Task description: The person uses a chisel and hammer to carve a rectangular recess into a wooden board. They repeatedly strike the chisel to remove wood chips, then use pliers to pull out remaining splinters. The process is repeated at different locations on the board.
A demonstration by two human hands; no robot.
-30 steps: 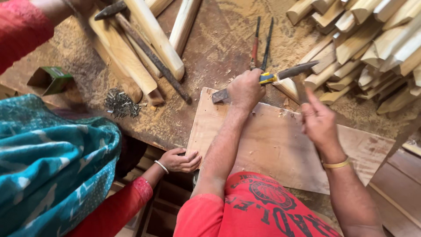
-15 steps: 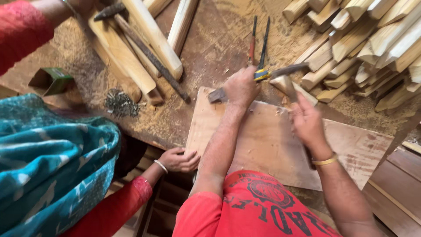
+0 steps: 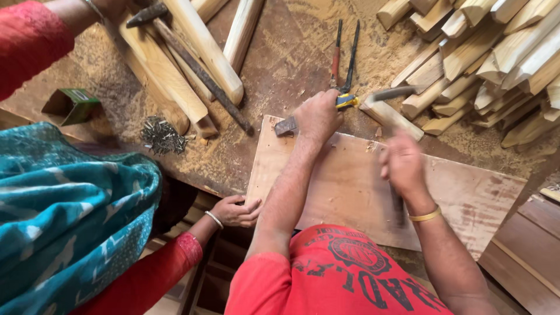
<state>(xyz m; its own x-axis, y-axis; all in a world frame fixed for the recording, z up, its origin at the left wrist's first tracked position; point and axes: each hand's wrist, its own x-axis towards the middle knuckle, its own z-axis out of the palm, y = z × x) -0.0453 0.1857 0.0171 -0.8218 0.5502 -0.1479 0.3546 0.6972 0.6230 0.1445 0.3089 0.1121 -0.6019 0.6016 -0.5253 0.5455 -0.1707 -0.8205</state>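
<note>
My left hand (image 3: 318, 116) is closed around a metal tool (image 3: 385, 93) with a yellow band, lying across the far edge of a plywood board (image 3: 466, 192). The tool's dark end (image 3: 285, 125) sticks out to the left of my fist. My right hand (image 3: 402, 163) hovers blurred over the middle of the board, fingers curled; whether it holds anything is unclear. A short wooden piece (image 3: 392, 118) lies on the board's far edge between my two hands.
A co-worker in a teal cloth and red sleeve rests a hand (image 3: 234, 211) at the board's near left corner. Pincers (image 3: 345, 55), a hammer (image 3: 195, 64), a nail heap (image 3: 162, 135), a green box (image 3: 71, 105), shaped wooden blanks (image 3: 201, 44) and stacked sticks (image 3: 501, 52) lie on the sawdust-covered bench.
My right hand has left the wooden piece at the board's far edge and swung back toward me over the board. My left hand stays on the tool.
</note>
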